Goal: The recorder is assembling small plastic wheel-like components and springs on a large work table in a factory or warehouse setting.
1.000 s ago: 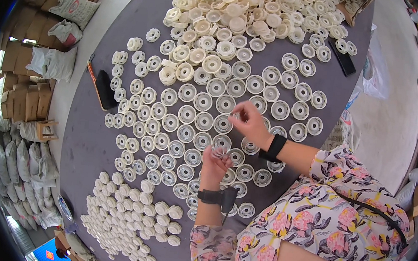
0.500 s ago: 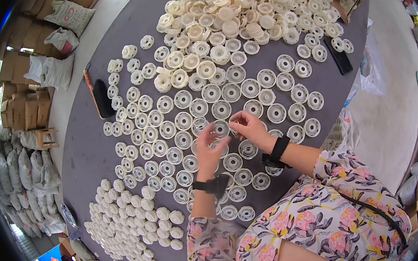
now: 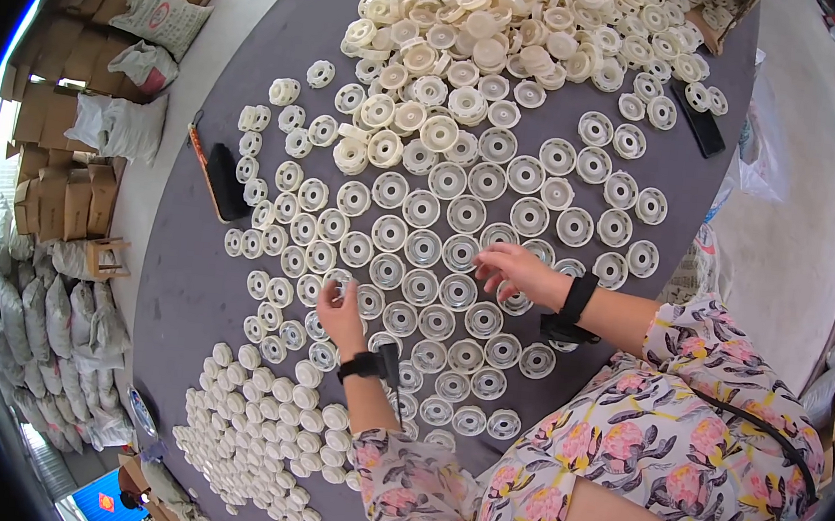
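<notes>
Many round white plastic wheel-like parts with a dark centre hole lie flat in loose rows on the grey table (image 3: 189, 284). My left hand (image 3: 340, 315) is over the left part of the rows, its fingers closed round the edge of a small round wheel part (image 3: 338, 278). Whether that part is lifted off the table does not show clearly. My right hand (image 3: 519, 273) hovers above the middle right of the rows, fingers apart and nothing seen in them. Just beyond its fingertips lies a shiny-rimmed wheel part (image 3: 460, 253). Both wrists wear black straps.
Cream plastic parts form a large heap (image 3: 490, 26) at the far side. A cluster of white caps (image 3: 260, 436) covers the near left. A black-bristled brush (image 3: 227, 184) lies by the left edge, a black phone (image 3: 700, 125) at far right. Sacks (image 3: 118, 131) and cartons stand beyond the table.
My hands were close together over the middle; now they are apart. The left has moved left to a wheel part, the right slightly right with its fingers loosened. The whole view has shifted slightly.
</notes>
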Demonstrator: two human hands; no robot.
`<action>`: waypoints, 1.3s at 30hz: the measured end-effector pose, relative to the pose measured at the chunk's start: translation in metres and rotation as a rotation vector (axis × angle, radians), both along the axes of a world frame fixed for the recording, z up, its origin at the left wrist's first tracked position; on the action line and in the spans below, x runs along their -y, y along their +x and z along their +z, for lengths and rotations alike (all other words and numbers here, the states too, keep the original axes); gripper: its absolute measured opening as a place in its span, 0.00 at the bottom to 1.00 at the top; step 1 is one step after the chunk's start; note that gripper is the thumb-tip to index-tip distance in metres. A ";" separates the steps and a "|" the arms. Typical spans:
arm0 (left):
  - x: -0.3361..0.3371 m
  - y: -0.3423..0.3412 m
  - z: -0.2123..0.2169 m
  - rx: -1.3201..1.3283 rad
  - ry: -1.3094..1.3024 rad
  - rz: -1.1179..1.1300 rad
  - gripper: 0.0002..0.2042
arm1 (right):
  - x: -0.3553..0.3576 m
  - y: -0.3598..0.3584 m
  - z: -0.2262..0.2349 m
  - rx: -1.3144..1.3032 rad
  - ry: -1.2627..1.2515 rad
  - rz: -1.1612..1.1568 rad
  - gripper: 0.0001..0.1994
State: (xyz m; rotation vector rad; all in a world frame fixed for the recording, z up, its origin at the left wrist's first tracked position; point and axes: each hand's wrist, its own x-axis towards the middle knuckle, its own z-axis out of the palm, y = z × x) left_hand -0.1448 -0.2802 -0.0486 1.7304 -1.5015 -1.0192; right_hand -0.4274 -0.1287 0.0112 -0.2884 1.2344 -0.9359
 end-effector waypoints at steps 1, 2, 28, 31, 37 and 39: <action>0.009 0.016 -0.008 0.233 -0.116 -0.014 0.21 | -0.001 0.004 0.002 -0.018 -0.001 -0.020 0.19; 0.014 0.018 -0.006 0.234 -0.116 -0.015 0.21 | -0.003 0.003 0.004 -0.040 0.000 -0.047 0.17; -0.075 -0.063 0.037 0.337 -0.374 -0.419 0.22 | -0.215 -0.145 0.018 -0.251 -0.004 -0.859 0.11; -0.124 -0.106 0.073 0.322 -0.507 -0.545 0.19 | -0.235 -0.185 0.013 -0.189 0.025 -0.966 0.10; -0.225 -0.207 0.138 0.190 -0.302 -0.733 0.14 | -0.289 -0.321 0.017 -0.109 0.078 -1.359 0.09; -0.242 -0.213 0.157 0.231 -0.287 -0.707 0.13 | -0.282 -0.370 0.011 -0.236 0.086 -1.330 0.09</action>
